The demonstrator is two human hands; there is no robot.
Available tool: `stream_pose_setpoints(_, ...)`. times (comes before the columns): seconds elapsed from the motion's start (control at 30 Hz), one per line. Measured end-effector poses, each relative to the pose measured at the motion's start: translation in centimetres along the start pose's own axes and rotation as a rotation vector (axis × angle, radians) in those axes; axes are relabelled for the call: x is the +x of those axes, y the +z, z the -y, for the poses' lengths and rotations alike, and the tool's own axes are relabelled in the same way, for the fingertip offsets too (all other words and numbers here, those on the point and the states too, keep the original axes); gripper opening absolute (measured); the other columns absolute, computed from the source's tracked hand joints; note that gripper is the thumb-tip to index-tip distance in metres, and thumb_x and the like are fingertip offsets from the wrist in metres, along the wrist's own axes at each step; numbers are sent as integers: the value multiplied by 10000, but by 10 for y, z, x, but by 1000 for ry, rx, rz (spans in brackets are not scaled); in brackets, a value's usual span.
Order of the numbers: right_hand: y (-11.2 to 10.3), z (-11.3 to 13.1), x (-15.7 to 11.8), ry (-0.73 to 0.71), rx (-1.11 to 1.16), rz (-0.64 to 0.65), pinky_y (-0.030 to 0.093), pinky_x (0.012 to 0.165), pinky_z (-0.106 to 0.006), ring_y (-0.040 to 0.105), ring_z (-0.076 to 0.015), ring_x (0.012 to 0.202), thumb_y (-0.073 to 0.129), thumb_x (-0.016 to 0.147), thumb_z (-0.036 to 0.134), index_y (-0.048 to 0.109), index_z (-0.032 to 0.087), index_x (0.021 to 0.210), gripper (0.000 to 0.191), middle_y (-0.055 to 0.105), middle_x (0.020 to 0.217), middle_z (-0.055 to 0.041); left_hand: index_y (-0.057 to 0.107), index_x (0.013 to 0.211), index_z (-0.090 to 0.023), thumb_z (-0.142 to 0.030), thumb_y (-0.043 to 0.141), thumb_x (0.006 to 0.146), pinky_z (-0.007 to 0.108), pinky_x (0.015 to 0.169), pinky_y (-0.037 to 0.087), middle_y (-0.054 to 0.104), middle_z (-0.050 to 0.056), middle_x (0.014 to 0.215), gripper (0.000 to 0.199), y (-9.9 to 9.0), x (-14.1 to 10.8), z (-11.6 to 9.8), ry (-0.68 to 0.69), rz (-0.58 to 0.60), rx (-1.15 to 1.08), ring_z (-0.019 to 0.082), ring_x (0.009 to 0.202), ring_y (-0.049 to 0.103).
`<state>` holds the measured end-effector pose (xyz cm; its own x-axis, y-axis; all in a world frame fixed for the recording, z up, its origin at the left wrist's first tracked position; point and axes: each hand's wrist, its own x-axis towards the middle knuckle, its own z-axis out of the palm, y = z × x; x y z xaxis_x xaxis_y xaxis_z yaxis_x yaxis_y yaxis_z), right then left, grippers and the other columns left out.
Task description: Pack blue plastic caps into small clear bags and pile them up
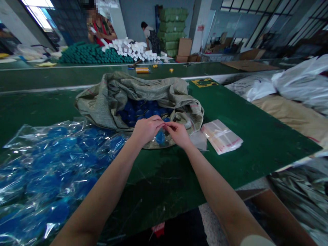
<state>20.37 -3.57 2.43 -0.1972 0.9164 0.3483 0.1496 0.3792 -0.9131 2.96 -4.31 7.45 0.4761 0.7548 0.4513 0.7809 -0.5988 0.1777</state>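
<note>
My left hand [149, 128] and my right hand [178, 133] meet at the fingertips over the front rim of a grey-green woven sack [102, 102]. Both pinch the top of a small clear plastic bag [160, 137] that hangs beneath them with a round blue item inside. Loose dark blue round items [139, 112] fill the sack's open mouth. Right of my right hand lies a stack of flat clear plastic bags [221, 136]. To the left spreads a large heap of bagged blue items [56, 164].
The green table [164, 184] carries all this. Behind it, a second bench holds green rolls [94, 54], white boxes [135, 48] and orange tape [142, 70]. Two people stand beyond. White sacks [302, 82] lie right; an open cardboard box [276, 215] sits below.
</note>
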Motion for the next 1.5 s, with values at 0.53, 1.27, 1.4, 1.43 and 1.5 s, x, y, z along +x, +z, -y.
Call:
stream_pose_setpoints(0.53,-1,0,-1,-22,-85,2,492,763,-305,632,-172,797,541,852,346,683,198,904,212,697,867,-45,681,946,-220,-306,477,882,259,630,411,666,58,1026,229,4,2,-4,-57,-2,-41,171,804,608)
stream_pose_setpoints(1.27,4,-17,3,146,71,-211,516,775,-327,644,-188,845,497,835,473,545,220,846,257,672,885,-64,503,853,-202,-382,413,897,249,644,442,651,39,834,206,16,13,27,-644,-525,-756,135,717,581)
stream_pose_setpoints(1.4,9,-23,6,180,150,-214,529,765,-332,652,-186,846,471,829,539,493,229,885,316,667,907,-70,377,748,-215,-357,452,869,259,656,472,623,-1,686,201,11,15,47,-795,-672,-1281,106,641,583)
stream_pose_setpoints(1.43,9,-25,6,190,159,-216,532,760,-333,654,-186,837,473,823,549,485,231,891,325,665,909,-71,346,711,-214,-339,474,853,244,630,469,556,-33,589,229,8,14,52,-810,-692,-1357,90,572,547)
stream_pose_setpoints(1.5,10,-28,8,196,179,-225,536,752,-338,656,-188,822,489,809,556,476,232,894,335,660,912,-72,296,662,-211,-313,520,814,185,498,401,371,-88,472,289,1,9,60,-826,-690,-1432,53,426,400)
